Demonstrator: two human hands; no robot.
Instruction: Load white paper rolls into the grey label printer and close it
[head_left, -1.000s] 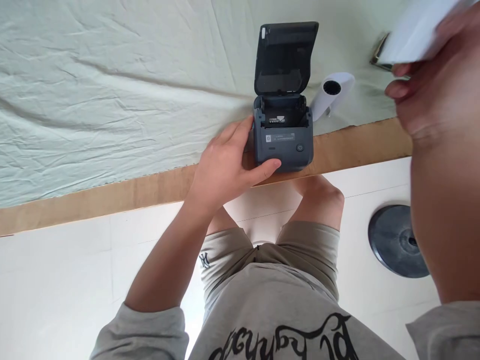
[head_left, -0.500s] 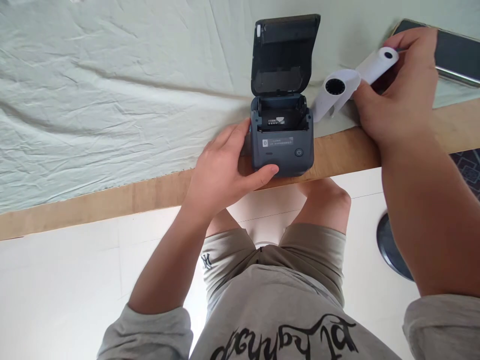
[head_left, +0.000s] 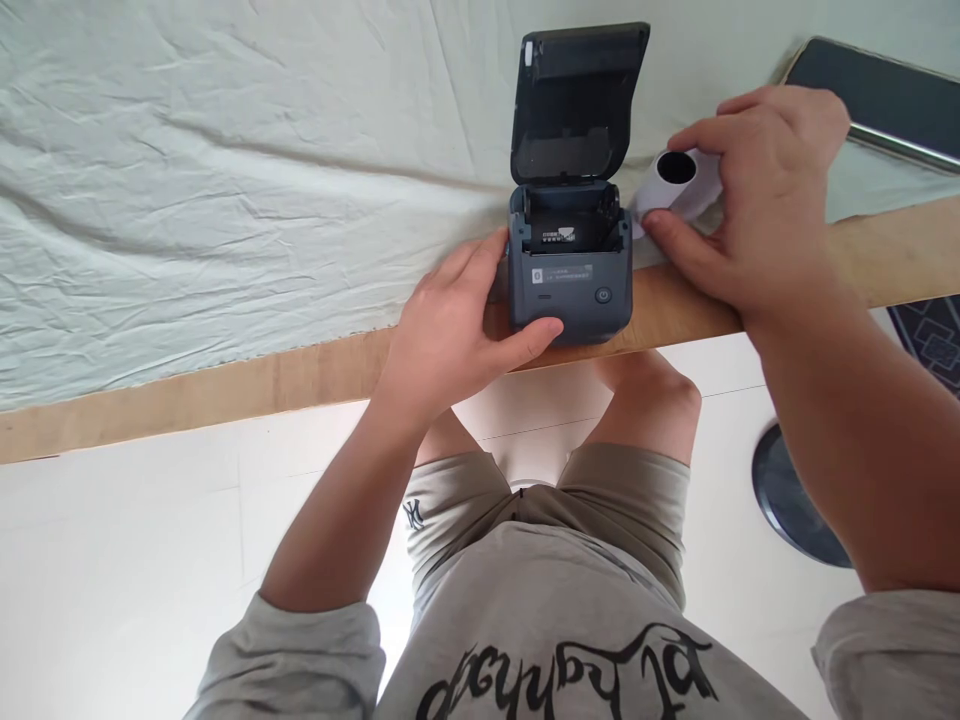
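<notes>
A small dark label printer point(head_left: 571, 310) sits at the table's front edge with its lid point(head_left: 574, 105) flipped up and its paper bay exposed. My left hand point(head_left: 457, 325) steadies it, fingers along its left side and thumb across the front. Just right of the printer, a white paper roll point(head_left: 660, 195) stands tilted, its dark hollow core facing up. My right hand point(head_left: 772, 190) grips this roll, with the thumb low on its near side and the index finger by its top rim. The smaller white roll is out of sight.
A dark smartphone point(head_left: 885, 95) lies at the upper right. Pale green wrinkled cloth point(head_left: 262, 200) covers the table, leaving a bare wooden front edge point(head_left: 225, 395). Below on the floor are a round black object point(head_left: 799, 500) and a dark patterned item point(head_left: 934, 345).
My right hand has moved left from the smaller white roll, which no longer shows, and closed on the larger roll beside the printer. My left hand stays on the printer.
</notes>
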